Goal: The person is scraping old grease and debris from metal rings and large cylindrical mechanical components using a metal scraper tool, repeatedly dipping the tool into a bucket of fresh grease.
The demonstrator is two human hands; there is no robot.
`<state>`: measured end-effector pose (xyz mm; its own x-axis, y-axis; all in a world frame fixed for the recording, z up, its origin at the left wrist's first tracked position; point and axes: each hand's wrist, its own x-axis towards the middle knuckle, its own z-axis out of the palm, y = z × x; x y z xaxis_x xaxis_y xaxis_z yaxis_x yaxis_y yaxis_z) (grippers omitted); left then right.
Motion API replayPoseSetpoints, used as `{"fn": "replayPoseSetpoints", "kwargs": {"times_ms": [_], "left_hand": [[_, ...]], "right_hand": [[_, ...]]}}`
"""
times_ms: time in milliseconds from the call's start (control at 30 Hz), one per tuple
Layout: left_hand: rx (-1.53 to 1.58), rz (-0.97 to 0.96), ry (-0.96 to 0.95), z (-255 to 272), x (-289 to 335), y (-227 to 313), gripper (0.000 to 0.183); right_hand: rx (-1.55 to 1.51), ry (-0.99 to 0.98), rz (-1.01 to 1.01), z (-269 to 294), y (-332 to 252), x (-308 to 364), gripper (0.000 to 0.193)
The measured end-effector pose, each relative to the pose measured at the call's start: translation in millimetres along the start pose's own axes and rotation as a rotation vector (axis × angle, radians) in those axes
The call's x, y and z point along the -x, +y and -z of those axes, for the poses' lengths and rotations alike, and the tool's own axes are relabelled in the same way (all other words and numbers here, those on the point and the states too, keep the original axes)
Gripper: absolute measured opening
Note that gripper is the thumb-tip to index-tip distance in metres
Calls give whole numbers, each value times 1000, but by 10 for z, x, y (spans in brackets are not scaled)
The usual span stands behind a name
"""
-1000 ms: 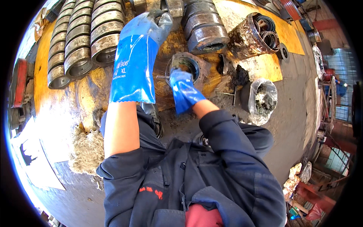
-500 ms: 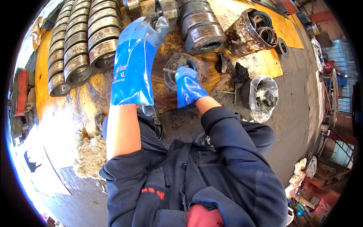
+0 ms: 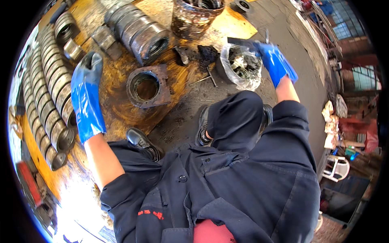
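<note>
My left hand (image 3: 86, 77), in a blue rubber glove with a grimy grey palm area, hovers beside the metal rings. Its fingers are loosely bent, a gap shows at the thumb, and nothing is seen in it. At the right, my right hand (image 3: 270, 58) is closed above the rim of a plastic-lined bucket (image 3: 219, 67) holding dark, oily waste. Dark grime and motion blur obscure its grip; a dark flat strip and a short metal tip show at the fingers, their kind unclear. A greasy metal flange (image 3: 162, 87) with a round bore lies flat on the board between my hands.
Rows of stacked metal rings (image 3: 48, 81) stretch along the left. Further off are a bigger ribbed cylinder (image 3: 135, 30) and a grimy drum (image 3: 194, 20) with rings inside. A T-handled tool (image 3: 210, 77) and black sludge (image 3: 207, 54) lie near the bucket.
My right hand has left the flange and swung right to the bucket. My left hand now appears lower and further left. The view has turned, and the flange's bore is uncovered.
</note>
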<state>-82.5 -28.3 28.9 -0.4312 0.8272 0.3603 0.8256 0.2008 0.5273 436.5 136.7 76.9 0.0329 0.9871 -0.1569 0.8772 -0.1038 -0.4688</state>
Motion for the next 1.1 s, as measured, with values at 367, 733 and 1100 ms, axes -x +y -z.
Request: {"fn": "replayPoseSetpoints", "kwargs": {"times_ms": [367,733,1100], "left_hand": [[-148,24,-124,-154,85,101,42],[-259,64,-92,-112,99,278,37],[-111,153,312,657,411,308,37]], "right_hand": [[-1534,203,-1127,-1647,3168,248,33],[-1333,209,-793,-1014,3009,615,35],[-30,-593,792,-1928,-1637,-136,30]]}}
